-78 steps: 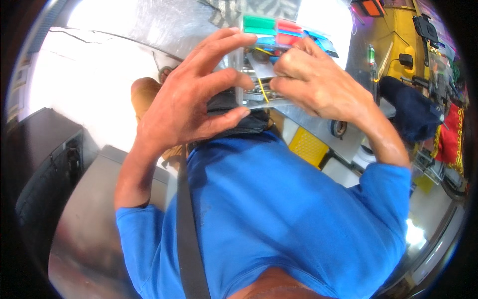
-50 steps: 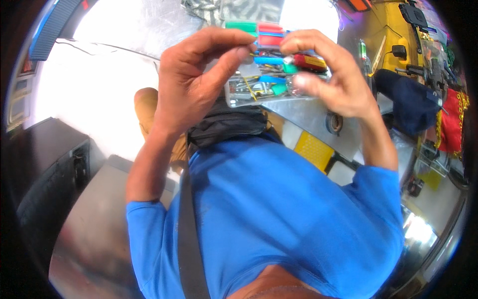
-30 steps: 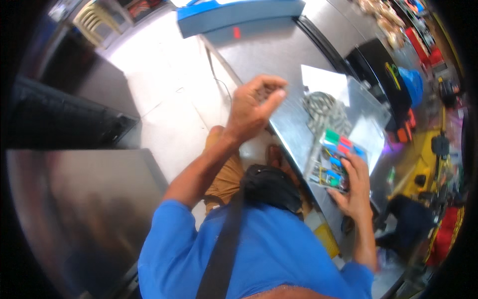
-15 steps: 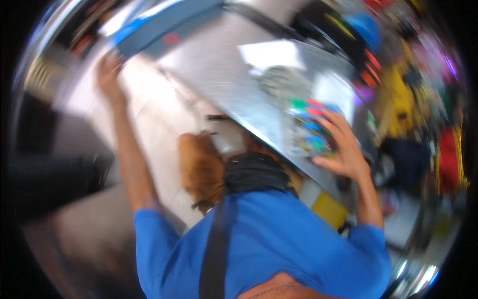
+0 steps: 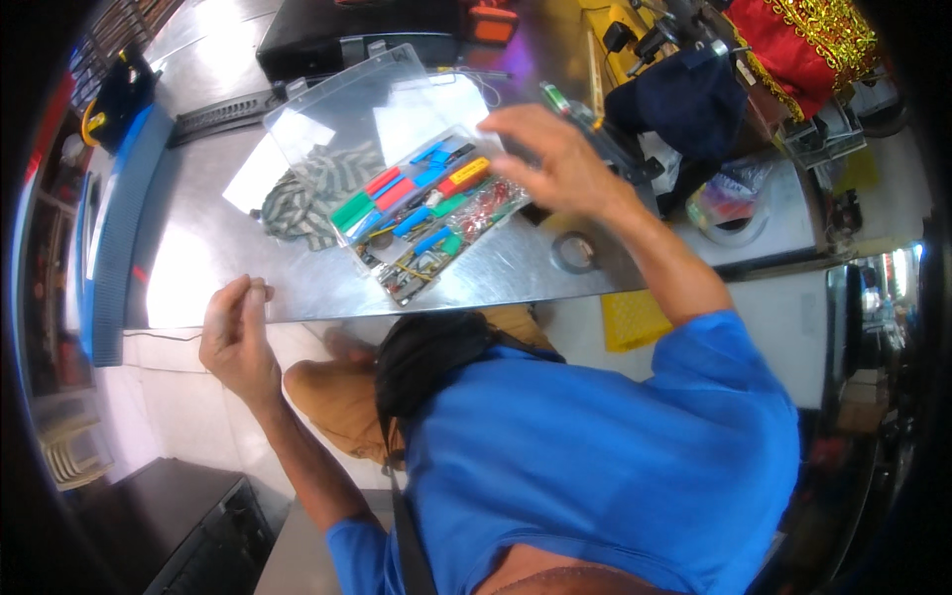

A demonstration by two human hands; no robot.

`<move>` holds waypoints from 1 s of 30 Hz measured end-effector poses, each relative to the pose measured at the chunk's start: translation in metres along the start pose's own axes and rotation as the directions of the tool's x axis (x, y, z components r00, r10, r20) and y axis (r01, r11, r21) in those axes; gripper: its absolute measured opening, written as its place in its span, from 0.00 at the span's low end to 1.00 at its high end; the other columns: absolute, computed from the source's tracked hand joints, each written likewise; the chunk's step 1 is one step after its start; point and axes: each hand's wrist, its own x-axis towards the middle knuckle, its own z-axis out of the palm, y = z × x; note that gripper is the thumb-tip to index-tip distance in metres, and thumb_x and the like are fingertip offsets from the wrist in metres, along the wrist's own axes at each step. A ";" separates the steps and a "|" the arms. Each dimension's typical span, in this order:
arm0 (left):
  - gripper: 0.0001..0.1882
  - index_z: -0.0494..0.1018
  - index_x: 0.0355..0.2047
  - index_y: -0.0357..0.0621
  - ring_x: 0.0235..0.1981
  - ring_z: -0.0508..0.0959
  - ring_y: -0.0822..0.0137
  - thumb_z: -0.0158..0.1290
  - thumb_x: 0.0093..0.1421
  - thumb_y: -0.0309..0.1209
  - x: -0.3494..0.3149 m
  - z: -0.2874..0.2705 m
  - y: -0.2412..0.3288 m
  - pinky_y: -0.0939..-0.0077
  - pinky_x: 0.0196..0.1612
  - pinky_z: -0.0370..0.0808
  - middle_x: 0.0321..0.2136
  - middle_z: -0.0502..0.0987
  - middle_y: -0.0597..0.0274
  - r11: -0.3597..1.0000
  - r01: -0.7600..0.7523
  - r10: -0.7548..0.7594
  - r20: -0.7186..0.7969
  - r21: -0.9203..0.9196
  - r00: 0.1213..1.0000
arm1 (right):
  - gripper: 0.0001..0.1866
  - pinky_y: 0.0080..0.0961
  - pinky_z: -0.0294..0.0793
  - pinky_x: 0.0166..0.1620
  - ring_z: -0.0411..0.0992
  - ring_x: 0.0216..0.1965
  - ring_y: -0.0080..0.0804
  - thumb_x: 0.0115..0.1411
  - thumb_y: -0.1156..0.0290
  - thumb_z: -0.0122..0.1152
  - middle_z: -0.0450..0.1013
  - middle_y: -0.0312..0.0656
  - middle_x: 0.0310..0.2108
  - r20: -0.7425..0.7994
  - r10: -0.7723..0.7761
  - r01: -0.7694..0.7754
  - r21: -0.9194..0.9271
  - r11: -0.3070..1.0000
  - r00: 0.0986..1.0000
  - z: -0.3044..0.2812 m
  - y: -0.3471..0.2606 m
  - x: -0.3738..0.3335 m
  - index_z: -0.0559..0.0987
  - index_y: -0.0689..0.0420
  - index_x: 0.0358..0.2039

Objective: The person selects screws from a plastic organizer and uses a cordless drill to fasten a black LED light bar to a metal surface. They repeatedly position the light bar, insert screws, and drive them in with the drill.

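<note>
A clear plastic compartment case (image 5: pixel 402 293) lies on the metal table (image 5: pixel 198 228) with its transparent lid (image 5: pixel 347 89) raised. Inside are red, green and blue pieces, resembling heat-shrink tubing, among small metal parts and thin wires. Over the case's right end hovers my right hand (image 5: pixel 570 164), thumb and fingers apart, with nothing seen in it. At the table's front edge, left of the case, my left hand (image 5: pixel 238 342) is closed in a pinch. Whatever sits between its fingertips is too small to name.
Behind the case lie a grey striped cloth (image 5: pixel 322 188) and white paper (image 5: pixel 431 111). A roll of tape (image 5: pixel 573 253) rests to the right. A long blue box (image 5: pixel 124 233) stands at the table's left end, and a black case (image 5: pixel 357 35) at the back.
The view has turned and sharpened. My left hand has come from beside the blue box to the table's front edge, its fingers pinched. My right hand remains by the compartment case, fingers spread.
</note>
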 end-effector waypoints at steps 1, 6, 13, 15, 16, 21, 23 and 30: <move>0.11 0.77 0.48 0.31 0.35 0.81 0.67 0.57 0.66 0.17 -0.001 -0.001 -0.001 0.73 0.44 0.79 0.35 0.80 0.55 0.999 0.023 -0.024 0.016 0.039 1.000 | 0.20 0.37 0.73 0.60 0.75 0.56 0.46 0.65 0.65 0.63 0.77 0.51 0.52 -0.049 0.041 -0.044 -0.041 0.998 0.998 -0.004 0.013 0.004 0.79 0.60 0.55; 0.04 0.78 0.38 0.34 0.34 0.80 0.73 0.61 0.63 0.19 -0.002 0.003 -0.002 0.79 0.41 0.77 0.33 0.80 0.61 0.995 0.102 -0.102 0.000 0.018 0.995 | 0.14 0.25 0.75 0.38 0.78 0.41 0.31 0.65 0.70 0.64 0.80 0.41 0.43 -0.128 0.188 -0.197 -0.059 0.979 0.974 -0.026 0.047 0.006 0.81 0.57 0.51; 0.04 0.78 0.37 0.35 0.33 0.77 0.78 0.61 0.63 0.18 0.006 0.005 -0.005 0.82 0.36 0.75 0.31 0.80 0.66 0.925 0.158 -0.182 0.036 0.346 0.983 | 0.15 0.35 0.77 0.49 0.80 0.45 0.44 0.62 0.71 0.66 0.80 0.50 0.43 -0.047 0.108 -0.108 0.016 0.994 0.993 -0.017 0.046 0.049 0.81 0.63 0.48; 0.04 0.78 0.38 0.35 0.32 0.76 0.79 0.61 0.62 0.19 0.008 0.007 -0.021 0.82 0.35 0.74 0.31 0.80 0.66 0.906 0.088 -0.123 0.059 0.413 0.991 | 0.16 0.35 0.77 0.50 0.79 0.45 0.45 0.61 0.72 0.67 0.80 0.50 0.43 -0.004 0.032 -0.032 -0.001 0.999 0.999 -0.015 0.042 0.049 0.81 0.64 0.48; 0.05 0.78 0.38 0.36 0.30 0.76 0.79 0.61 0.62 0.20 0.011 0.015 -0.017 0.81 0.33 0.74 0.30 0.80 0.66 0.899 0.007 -0.032 0.050 0.437 0.998 | 0.15 0.34 0.77 0.50 0.80 0.45 0.44 0.61 0.72 0.67 0.80 0.50 0.43 0.017 0.037 -0.038 0.016 0.999 0.999 -0.014 0.042 0.045 0.81 0.63 0.48; 0.05 0.80 0.36 0.40 0.32 0.78 0.63 0.62 0.58 0.22 0.023 0.021 -0.020 0.68 0.37 0.75 0.31 0.80 0.60 0.781 -0.201 0.198 0.071 0.592 0.978 | 0.16 0.32 0.76 0.50 0.80 0.44 0.42 0.58 0.76 0.68 0.80 0.51 0.42 0.113 0.000 -0.016 0.140 0.990 0.994 -0.005 0.001 0.057 0.81 0.64 0.47; 0.05 0.81 0.35 0.42 0.36 0.78 0.57 0.62 0.57 0.23 0.026 0.013 -0.026 0.62 0.40 0.75 0.32 0.79 0.58 0.706 -0.249 0.243 0.103 0.664 0.965 | 0.16 0.32 0.77 0.50 0.80 0.44 0.44 0.58 0.76 0.68 0.80 0.51 0.42 0.127 -0.098 0.076 0.165 0.983 0.987 0.003 -0.018 0.068 0.81 0.64 0.47; 0.06 0.83 0.35 0.44 0.40 0.76 0.53 0.63 0.57 0.26 0.055 0.019 -0.046 0.60 0.47 0.73 0.35 0.77 0.56 0.699 -0.182 0.167 0.089 0.692 0.982 | 0.15 0.33 0.77 0.49 0.80 0.44 0.46 0.58 0.76 0.69 0.80 0.50 0.43 0.184 -0.398 0.343 0.272 0.899 0.898 0.046 -0.086 0.125 0.82 0.62 0.46</move>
